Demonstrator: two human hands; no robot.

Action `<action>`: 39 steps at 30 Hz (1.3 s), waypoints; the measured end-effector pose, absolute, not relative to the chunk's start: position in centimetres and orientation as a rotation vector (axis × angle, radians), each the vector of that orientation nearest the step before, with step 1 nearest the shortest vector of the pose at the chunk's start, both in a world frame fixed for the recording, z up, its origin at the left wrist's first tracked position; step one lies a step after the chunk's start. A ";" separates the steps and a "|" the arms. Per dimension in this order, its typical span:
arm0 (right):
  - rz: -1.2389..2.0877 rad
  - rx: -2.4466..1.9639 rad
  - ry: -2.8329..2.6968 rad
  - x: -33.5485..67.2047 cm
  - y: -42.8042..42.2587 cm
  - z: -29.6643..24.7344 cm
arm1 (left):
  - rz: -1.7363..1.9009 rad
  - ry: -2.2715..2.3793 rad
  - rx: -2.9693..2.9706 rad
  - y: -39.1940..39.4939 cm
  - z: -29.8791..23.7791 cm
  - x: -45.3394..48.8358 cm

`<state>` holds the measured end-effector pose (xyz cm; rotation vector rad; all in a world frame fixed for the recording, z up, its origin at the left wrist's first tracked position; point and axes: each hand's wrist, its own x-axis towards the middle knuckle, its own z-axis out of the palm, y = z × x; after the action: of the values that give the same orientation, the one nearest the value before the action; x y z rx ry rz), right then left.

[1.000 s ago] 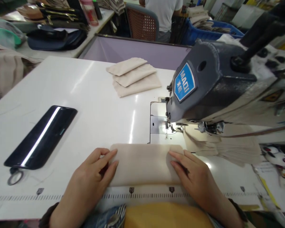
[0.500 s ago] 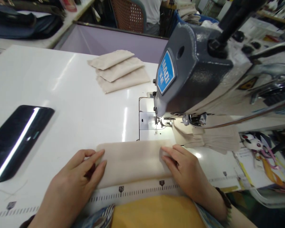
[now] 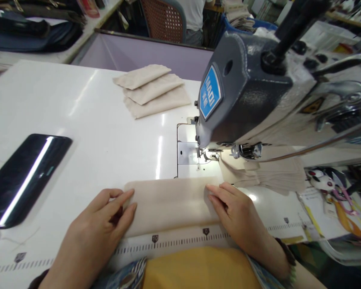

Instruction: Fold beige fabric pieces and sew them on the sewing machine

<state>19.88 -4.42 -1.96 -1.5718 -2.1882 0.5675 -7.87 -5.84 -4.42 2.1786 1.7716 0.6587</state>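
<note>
Folded beige rectangular fabric piece [image 3: 171,204] lies flat on the white glossy desk [image 3: 87,120], just in front of the needle plate, not yet under the presser foot [image 3: 209,154]. I judge it aligned but unsewn; feeding and stitching remain. My left hand [image 3: 105,224] rests fingers down on its left end, my right hand [image 3: 237,212] on its right end; both lie flat, fingers together, pressing rather than gripping. A printed ruler strip [image 3: 180,241] runs along the near edge. The grey sewing machine head with blue label [image 3: 243,88] stands just behind. Three similar beige pieces [image 3: 153,94] lie stacked farther back, judged finished. A black phone [image 3: 24,178] lies to the left.
</note>
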 end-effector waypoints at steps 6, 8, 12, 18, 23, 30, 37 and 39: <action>0.342 -1.704 -2.271 20.4 -4.6 -2.0 | 0.584 1.793 2.213 -5.8 -4.5 -8.0; 0.176 -1.666 -2.333 20.3 -4.4 -1.9 | 0.552 1.685 2.320 -5.6 -4.2 -8.1; 0.001 -1.176 -2.633 19.6 -3.7 -1.5 | 0.412 1.238 2.527 -4.7 -2.9 -7.5; 0.121 -1.052 -2.788 17.9 -3.5 -1.5 | 0.125 1.331 2.697 -4.2 -0.8 -3.6; 0.061 -1.152 -2.792 16.7 -4.4 -2.2 | 0.095 1.444 2.687 -4.9 -1.8 -1.9; -0.096 -0.979 -2.713 17.4 -4.9 -5.0 | 0.285 1.273 2.644 -5.2 -4.0 -2.2; -0.170 -0.967 -2.724 17.7 -4.6 -6.0 | 0.323 1.285 2.526 -5.1 -3.9 -2.5; -0.248 -0.942 -2.713 17.7 -4.4 -6.2 | 0.303 1.271 2.528 -5.2 -3.8 -2.7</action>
<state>17.71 -4.42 -6.24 -0.9417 -2.7134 -0.2482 -2.66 -5.19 -3.80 2.5280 1.2706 0.3033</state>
